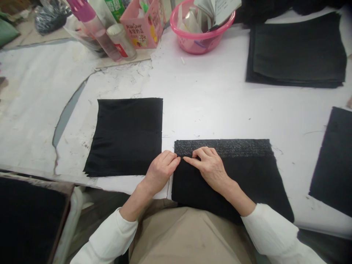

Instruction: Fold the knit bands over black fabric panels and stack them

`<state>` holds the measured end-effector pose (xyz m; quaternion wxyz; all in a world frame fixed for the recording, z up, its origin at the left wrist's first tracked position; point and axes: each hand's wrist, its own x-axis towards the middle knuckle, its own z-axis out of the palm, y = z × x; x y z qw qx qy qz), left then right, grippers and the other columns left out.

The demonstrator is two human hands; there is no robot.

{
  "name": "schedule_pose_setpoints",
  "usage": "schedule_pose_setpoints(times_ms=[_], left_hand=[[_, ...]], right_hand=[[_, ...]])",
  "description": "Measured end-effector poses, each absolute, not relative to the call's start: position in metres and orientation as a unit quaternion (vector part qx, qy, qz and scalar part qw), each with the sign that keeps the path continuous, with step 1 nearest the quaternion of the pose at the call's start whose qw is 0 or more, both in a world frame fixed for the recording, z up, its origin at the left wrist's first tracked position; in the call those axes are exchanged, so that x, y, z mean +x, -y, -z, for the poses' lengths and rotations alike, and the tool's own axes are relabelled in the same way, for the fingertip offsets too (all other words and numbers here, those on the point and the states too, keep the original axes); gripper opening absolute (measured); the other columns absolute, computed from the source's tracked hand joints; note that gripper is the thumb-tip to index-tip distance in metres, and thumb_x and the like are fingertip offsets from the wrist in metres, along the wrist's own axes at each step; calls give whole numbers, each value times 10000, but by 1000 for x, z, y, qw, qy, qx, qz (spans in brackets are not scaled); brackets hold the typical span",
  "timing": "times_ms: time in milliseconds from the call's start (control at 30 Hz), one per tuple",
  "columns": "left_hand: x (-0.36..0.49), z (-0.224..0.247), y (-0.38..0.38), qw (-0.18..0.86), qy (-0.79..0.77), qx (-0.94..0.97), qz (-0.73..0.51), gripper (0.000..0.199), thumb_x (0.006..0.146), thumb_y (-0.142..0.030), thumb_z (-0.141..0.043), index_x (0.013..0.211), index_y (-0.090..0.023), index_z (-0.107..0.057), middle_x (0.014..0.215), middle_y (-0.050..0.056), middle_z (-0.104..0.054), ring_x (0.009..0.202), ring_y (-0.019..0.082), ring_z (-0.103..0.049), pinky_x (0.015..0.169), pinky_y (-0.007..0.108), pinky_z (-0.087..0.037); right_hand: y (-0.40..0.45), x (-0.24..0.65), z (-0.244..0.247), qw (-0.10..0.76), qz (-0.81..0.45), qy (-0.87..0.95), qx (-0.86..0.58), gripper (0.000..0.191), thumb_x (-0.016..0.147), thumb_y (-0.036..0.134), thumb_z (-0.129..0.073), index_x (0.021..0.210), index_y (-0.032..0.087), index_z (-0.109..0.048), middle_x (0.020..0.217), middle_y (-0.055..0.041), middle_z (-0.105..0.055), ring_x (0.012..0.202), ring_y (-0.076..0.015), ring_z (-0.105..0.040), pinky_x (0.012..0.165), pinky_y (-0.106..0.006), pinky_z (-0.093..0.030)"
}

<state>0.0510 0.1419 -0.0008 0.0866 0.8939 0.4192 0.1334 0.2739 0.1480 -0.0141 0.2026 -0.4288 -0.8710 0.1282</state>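
Note:
Right in front of me lies a stack of black fabric pieces [247, 176] with a speckled grey strip [244, 147] along its far edge. My left hand [161, 170] pinches the stack's left edge near the strip, thumb and fingers pressed together. Just beside it my right hand [210, 165] rests on the fabric, fingers curled and thumb tip near the lower border of the strip; whether it grips a layer is hidden. To the left sits a second stack of black fabric [128, 135], its edges slightly uneven.
A larger black fabric stack [297, 51] lies at the back right, and another black piece [335, 161] at the right edge. Behind stand a pink basin [202, 42] with a notebook, a pink box [143, 27] and a spray bottle [96, 29]. White paper [209, 99] covers the table.

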Motion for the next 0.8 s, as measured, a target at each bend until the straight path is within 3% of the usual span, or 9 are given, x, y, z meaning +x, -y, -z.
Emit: schedule_pose_setpoints(times_ms=[600, 800], left_hand=[[54, -4, -140, 14, -407, 910, -84, 168, 957, -122, -463, 1018, -117, -619, 933, 95, -631, 900, 208, -565, 780, 362, -531], [48, -7, -131, -17, -442, 891, -101, 201, 942, -114, -472, 1065, -144, -627, 1060, 131, -636, 1066, 264, -563, 844, 419, -530]], right_hand=[[-147, 274, 12, 183, -119, 878, -427, 268, 968, 248, -504, 1184, 310, -649, 978, -41, -598, 963, -175, -484, 859, -351, -350], [-147, 273, 10, 200, -104, 879, -420, 266, 945, 224, -546, 1173, 300, -662, 933, -36, -599, 927, -173, -491, 860, -352, -349]])
